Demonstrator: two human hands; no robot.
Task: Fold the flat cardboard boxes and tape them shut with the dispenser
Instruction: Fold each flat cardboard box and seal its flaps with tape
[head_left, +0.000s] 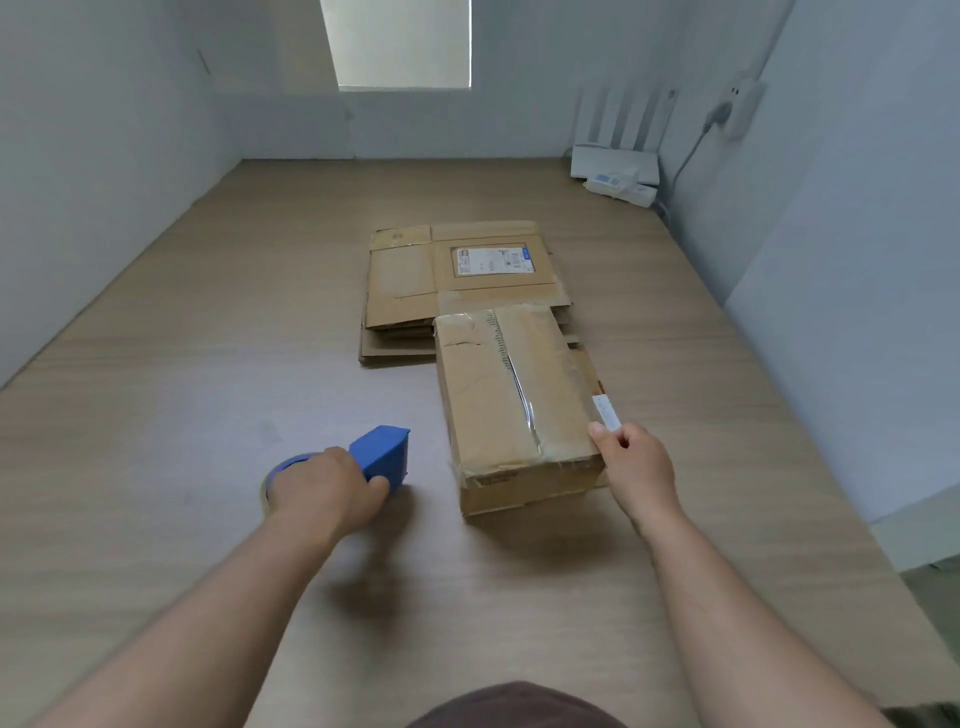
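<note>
You hold a blue tape dispenser (382, 452) and a taped cardboard box (509, 405) at a wooden counter (208, 364).
Your left hand (324, 491) grips the tape dispenser, left of the box; your right hand (636, 462) holds the box's near right corner, thumb on top beside a white label (607, 412); the box's far end overlaps a stack of flat cardboard boxes (402, 291); a white router (615, 161) sits in the far right corner.

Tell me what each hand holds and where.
Left hand grips the blue plastic tape dispenser at its roll end; right hand holds the taped brown cardboard box by its near right corner.
</note>
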